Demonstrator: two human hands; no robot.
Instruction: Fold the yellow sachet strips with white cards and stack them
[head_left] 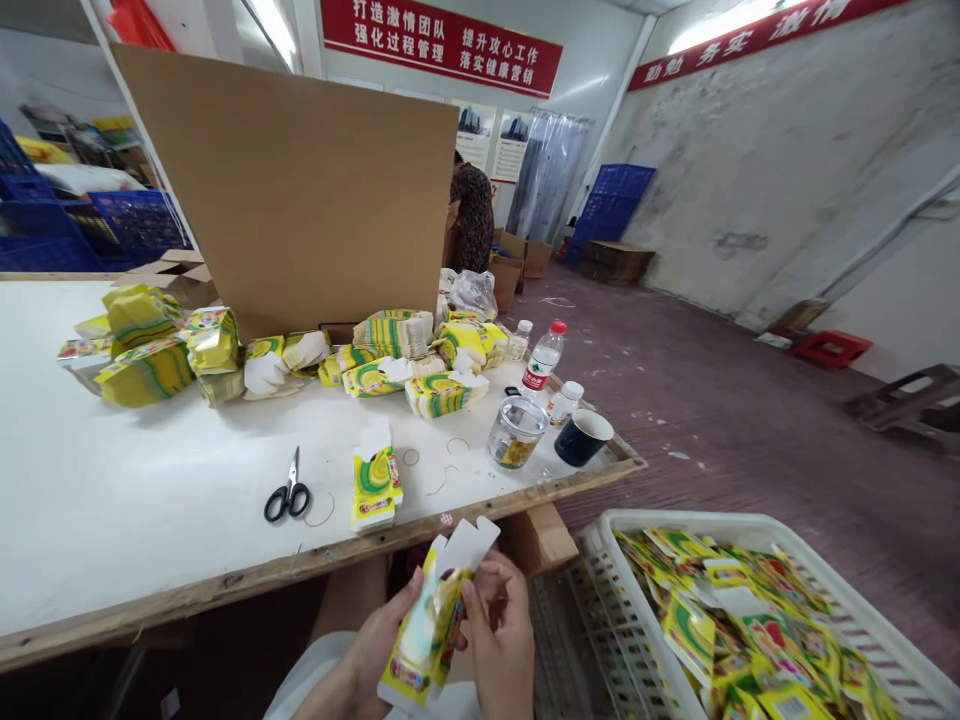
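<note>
Over my lap, just in front of the table edge, is a yellow and green printed carton (424, 645) with its white end flaps up and spread. My left hand (375, 640) grips it along the left side, thumb on the near face. On the right side, my right hand (501, 630) pinches the carton near the flaps, thumb against its edge; some of its fingers are hidden behind. A small stack of flat cartons (377, 485) lies on the table beyond my hands. Scissors (289, 490) with black handles rest to the left of that stack.
Bundles of flat cartons (394, 335) line the white table (150, 500) before a tall cardboard sheet (315, 200). A glass jar (517, 432), dark mug (583, 438) and water bottle (543, 360) stand at the right corner. A white basket (690, 516) of filled packets sits right. A person (472, 215) stands behind.
</note>
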